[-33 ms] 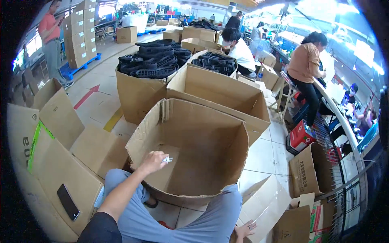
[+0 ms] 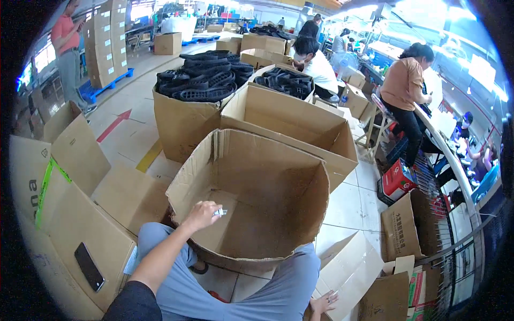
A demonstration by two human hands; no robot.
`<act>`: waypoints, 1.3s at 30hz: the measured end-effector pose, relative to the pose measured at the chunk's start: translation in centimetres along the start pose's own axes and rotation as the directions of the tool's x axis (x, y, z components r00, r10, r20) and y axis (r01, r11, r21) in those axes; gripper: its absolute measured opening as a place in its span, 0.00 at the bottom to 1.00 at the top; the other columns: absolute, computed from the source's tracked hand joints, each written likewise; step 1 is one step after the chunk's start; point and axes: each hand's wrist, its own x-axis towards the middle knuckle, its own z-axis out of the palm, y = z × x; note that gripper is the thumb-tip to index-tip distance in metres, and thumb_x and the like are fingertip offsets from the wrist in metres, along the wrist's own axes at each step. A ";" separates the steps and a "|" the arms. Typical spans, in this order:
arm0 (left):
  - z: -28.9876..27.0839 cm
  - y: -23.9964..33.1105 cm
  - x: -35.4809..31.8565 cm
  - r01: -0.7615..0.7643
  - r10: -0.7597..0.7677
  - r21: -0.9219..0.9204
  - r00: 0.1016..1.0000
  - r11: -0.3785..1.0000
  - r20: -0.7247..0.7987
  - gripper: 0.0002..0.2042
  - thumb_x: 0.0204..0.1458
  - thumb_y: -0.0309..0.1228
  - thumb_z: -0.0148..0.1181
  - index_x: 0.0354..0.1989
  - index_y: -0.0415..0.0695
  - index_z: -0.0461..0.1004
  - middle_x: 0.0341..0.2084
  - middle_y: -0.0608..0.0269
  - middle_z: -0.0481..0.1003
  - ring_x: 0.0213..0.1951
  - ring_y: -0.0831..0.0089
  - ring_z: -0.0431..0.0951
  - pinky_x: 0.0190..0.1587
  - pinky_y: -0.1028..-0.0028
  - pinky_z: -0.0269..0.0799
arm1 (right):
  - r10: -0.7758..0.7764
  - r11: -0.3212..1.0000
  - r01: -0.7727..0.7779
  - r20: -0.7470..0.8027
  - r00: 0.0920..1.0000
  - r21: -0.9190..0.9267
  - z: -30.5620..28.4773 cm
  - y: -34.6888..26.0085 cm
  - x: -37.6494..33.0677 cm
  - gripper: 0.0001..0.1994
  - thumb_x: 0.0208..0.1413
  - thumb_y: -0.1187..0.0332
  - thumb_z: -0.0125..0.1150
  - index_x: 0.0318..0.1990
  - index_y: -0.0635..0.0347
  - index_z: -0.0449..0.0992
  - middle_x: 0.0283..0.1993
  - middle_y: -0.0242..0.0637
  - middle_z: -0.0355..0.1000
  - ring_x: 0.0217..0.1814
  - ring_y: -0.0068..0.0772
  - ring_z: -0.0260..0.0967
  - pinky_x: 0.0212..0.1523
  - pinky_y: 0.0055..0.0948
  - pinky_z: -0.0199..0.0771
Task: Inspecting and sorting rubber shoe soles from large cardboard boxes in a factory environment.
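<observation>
My left hand [image 2: 201,215] is closed over the near left part of a large open cardboard box [image 2: 273,160], whose inside shows bare brown walls and bottom. Its fingers pinch a small white thing [image 2: 220,212] with what look like thin metal prongs at its tip; its exact kind is too small to make out. Down at the lower right, my right hand [image 2: 324,302] rests with fingers spread against a cardboard box flap [image 2: 350,275]. The big box stands between my knees.
Behind the box are another open carton [image 2: 289,115] and cartons heaped with black shoe soles [image 2: 209,80]. A phone [image 2: 89,266] lies on cardboard at my left. A red can [image 2: 397,182] stands right, near a seated person [image 2: 407,80]. Another person [image 2: 67,43] stands far left.
</observation>
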 end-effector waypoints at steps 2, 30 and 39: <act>1.1 -1.1 -1.0 0.087 -0.088 0.014 0.989 0.996 0.120 0.13 0.43 0.34 0.58 0.38 0.45 0.75 0.30 0.53 0.73 0.37 0.59 0.74 0.42 0.63 0.68 | 0.041 0.998 -0.042 -0.017 0.999 -0.042 1.0 -0.2 0.2 0.60 0.28 0.40 0.66 0.66 0.56 0.33 0.69 0.52 0.25 0.71 0.52 0.20 0.59 0.69 0.31; -1.0 19.7 -3.4 0.366 -0.005 -0.928 0.930 -0.065 0.367 0.14 0.48 0.24 0.59 0.44 0.36 0.67 0.37 0.61 0.73 0.40 0.76 0.73 0.45 0.76 0.68 | -0.611 0.122 0.542 -0.368 0.701 0.831 -20.2 -15.1 -17.5 0.26 0.42 0.65 0.67 0.51 0.61 0.68 0.47 0.41 0.68 0.44 0.31 0.68 0.44 0.27 0.68; 1.2 23.5 -6.2 0.338 0.211 -0.893 0.889 0.297 0.407 0.26 0.44 0.28 0.64 0.54 0.41 0.65 0.50 0.61 0.62 0.46 0.73 0.67 0.50 0.73 0.64 | -0.641 -0.139 -0.109 -0.006 0.767 0.984 -16.3 -8.8 -17.6 0.20 0.49 0.76 0.60 0.52 0.67 0.66 0.39 0.34 0.71 0.37 0.20 0.69 0.38 0.21 0.71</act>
